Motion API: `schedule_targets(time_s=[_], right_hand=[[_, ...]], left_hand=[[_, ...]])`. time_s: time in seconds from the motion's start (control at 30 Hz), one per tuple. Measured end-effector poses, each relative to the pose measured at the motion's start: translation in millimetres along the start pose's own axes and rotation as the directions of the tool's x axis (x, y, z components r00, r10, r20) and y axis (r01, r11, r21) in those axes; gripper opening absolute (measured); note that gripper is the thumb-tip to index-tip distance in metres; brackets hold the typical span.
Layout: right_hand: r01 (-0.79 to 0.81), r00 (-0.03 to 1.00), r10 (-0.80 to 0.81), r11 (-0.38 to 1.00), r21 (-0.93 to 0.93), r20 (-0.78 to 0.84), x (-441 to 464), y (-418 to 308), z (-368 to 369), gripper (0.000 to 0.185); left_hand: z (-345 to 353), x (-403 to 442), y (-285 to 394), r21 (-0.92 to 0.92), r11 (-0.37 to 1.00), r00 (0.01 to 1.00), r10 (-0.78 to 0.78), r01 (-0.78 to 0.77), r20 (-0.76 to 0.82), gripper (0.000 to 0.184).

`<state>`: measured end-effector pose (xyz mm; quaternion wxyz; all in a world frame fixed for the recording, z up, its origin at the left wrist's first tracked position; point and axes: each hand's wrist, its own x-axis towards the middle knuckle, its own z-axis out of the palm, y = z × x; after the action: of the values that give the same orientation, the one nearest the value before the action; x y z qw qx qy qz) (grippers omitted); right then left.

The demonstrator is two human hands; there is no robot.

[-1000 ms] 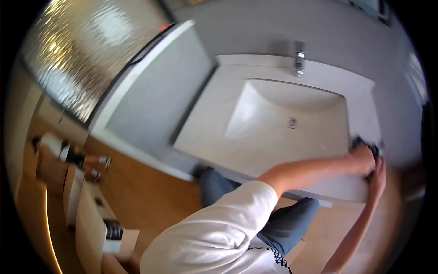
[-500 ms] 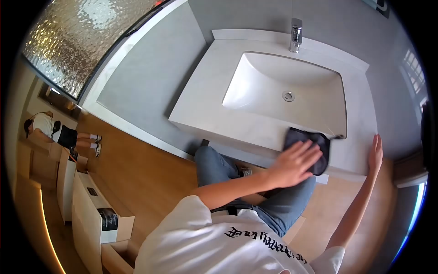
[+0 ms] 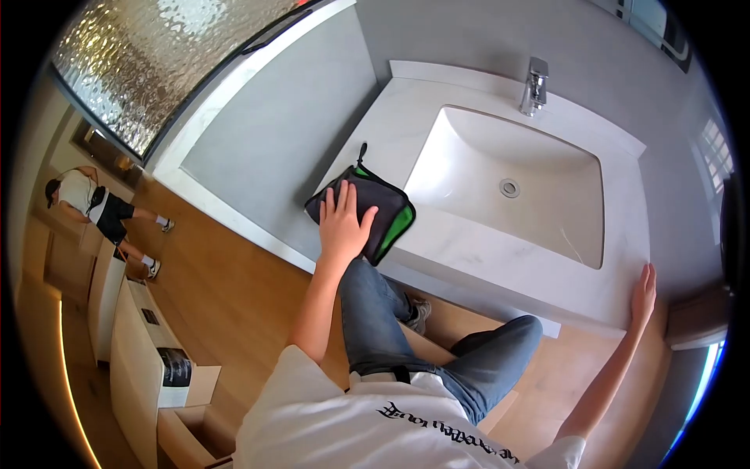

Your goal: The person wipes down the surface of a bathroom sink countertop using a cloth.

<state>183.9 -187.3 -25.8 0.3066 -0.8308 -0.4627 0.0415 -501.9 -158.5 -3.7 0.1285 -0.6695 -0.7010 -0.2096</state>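
Observation:
My left hand (image 3: 342, 227) lies flat with fingers spread on a dark grey cloth (image 3: 375, 211) with green patches and a black edge. The cloth rests on the left front corner of the white countertop (image 3: 484, 246) and hangs partly over its edge. At the counter's right edge, my right hand (image 3: 644, 297) rests with its fingers stretched out and nothing visible in it. Between the hands is the white basin (image 3: 476, 172), set into the countertop.
A chrome faucet (image 3: 535, 86) stands behind the basin. To the left are a low grey wall (image 3: 281, 133) and textured glass (image 3: 172, 62). Cardboard boxes (image 3: 141, 375) stand at the lower left, with another person (image 3: 101, 203) beyond. My bent knees are under the counter's front.
My left hand and the cloth have moved from the counter's right end along the front to its left corner. My right hand now rests at the right edge, away from the cloth.

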Motion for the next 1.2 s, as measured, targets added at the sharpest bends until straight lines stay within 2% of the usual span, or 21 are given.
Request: schedule_targets(time_s=[0.1,0.23,0.27,0.33,0.37,0.5,0.73,0.83,1.0,1.1,1.2], right_hand=[[0.047,0.999,-0.047,0.999,0.016,0.024,3,4,-2,0.064],[0.086,0.996,-0.086,0.996,0.005,0.022,15,17,3,0.064],[0.074,0.997,-0.074,0.997,0.01,0.028,13,15,2,0.064],[0.054,0.998,-0.055,0.998,0.019,0.036,9,11,1,0.064],[0.064,0.997,-0.064,0.998,-0.002,0.03,7,10,0,0.064],[0.036,0.999,-0.035,0.997,-0.065,0.012,1,2,-2,0.062],[0.049,0.999,-0.048,0.992,-0.114,0.014,-3,-2,-4,0.062],[0.037,0.999,-0.036,0.991,-0.128,0.011,3,5,-3,0.061],[0.019,1.0,-0.017,0.986,-0.166,0.008,-4,-5,-6,0.06],[0.003,1.0,-0.001,0.982,-0.187,0.011,-7,-13,-8,0.059],[-0.001,1.0,0.002,0.986,-0.169,0.009,-13,-20,-10,0.057]], left_hand=[[11,18,-20,0.051,0.987,0.987,-0.155,0.153,0.03,0.074],[20,57,-47,0.115,0.961,0.942,-0.27,0.251,0.199,0.082],[23,55,-50,0.118,0.959,0.941,-0.277,0.257,0.196,0.082],[19,55,-42,0.162,0.967,0.946,-0.232,0.198,0.227,0.082],[12,49,-36,0.129,0.967,0.926,-0.247,0.219,0.286,0.08],[-9,22,-10,0.094,0.985,0.938,-0.166,0.144,0.303,0.076],[-22,-24,44,-0.005,1.0,0.983,0.028,-0.027,0.183,0.071],[-17,-29,51,-0.046,0.998,0.991,0.039,-0.033,0.129,0.072],[-5,-2,40,-0.04,0.999,0.985,0.031,-0.024,0.169,0.077],[7,40,32,-0.048,0.999,0.953,0.02,-0.005,0.302,0.084],[28,85,31,-0.051,0.999,0.935,0.006,0.013,0.354,0.086]])
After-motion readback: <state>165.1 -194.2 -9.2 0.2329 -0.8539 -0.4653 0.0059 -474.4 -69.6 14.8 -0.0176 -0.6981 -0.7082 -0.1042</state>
